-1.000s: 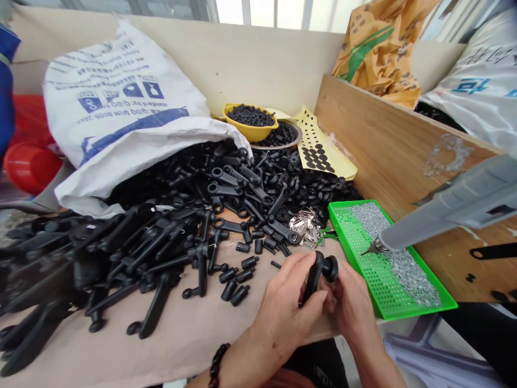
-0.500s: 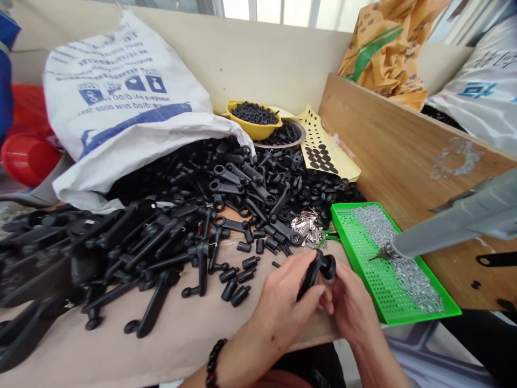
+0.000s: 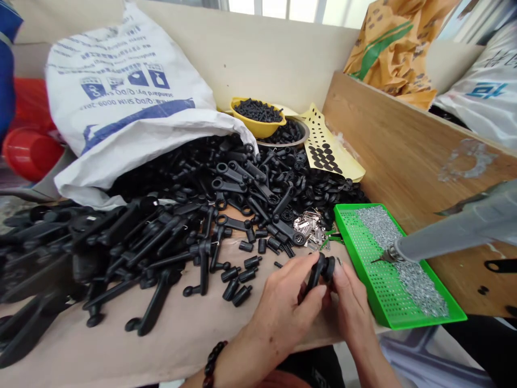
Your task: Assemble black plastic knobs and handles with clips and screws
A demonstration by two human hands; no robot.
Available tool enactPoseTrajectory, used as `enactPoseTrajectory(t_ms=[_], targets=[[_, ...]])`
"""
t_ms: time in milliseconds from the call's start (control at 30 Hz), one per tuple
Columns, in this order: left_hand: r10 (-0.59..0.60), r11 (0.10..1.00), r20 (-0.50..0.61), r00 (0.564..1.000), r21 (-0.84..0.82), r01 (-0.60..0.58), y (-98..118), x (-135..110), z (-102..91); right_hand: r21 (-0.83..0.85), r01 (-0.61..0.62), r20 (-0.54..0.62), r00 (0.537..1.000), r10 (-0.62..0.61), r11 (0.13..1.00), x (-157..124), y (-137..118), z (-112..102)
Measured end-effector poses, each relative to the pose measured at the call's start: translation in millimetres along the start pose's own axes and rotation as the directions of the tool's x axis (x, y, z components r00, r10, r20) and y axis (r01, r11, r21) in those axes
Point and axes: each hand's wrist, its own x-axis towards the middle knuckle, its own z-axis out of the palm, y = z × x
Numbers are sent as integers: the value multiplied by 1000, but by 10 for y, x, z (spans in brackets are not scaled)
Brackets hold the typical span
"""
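Note:
My left hand (image 3: 288,304) and my right hand (image 3: 350,304) meet near the table's front edge, both closed round one black plastic crank handle (image 3: 320,271) held upright between them. The left fingers wrap its arm; the right fingertips press on its round knob end. Just left of the hands lie loose black cylindrical knobs (image 3: 239,280). A grey power screwdriver (image 3: 452,233) hangs at the right, its tip over the green tray (image 3: 363,285) of small silver screws.
A big heap of black handles (image 3: 169,226) spills from a white sack (image 3: 125,102) across the left and middle. Behind are a yellow bowl (image 3: 258,126) of black screws, a yellow sticker sheet (image 3: 323,145), small metal clips (image 3: 309,226) and a wooden board (image 3: 404,145).
The hands and the handle have stayed together and shifted slightly; my right fingers now press more on the knob end. The view has tilted a little, and the screwdriver sits lower to the right.

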Motion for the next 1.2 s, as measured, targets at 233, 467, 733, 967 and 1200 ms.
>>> enactPoseTrajectory(t_ms=[233,467,733,967,1200], targets=[[-108,990,10,994,-90,108,41,18,9,272,-156,89,987,137,950,16,46,41],[-70,994,-17,997,-89,69,40,16,73,359,-157,48,988,150,920,-7,33,89],[-39,990,-66,997,-138,29,-11,-27,121,136,-80,-71,993,90,987,-35,39,56],[-47,986,-103,994,-166,29,-24,-56,159,-14,39,-95,995,-40,999,-68,-25,64],[-176,959,-55,983,-235,159,8,-18,125,-141,96,-77,991,-108,985,-43,62,24]])
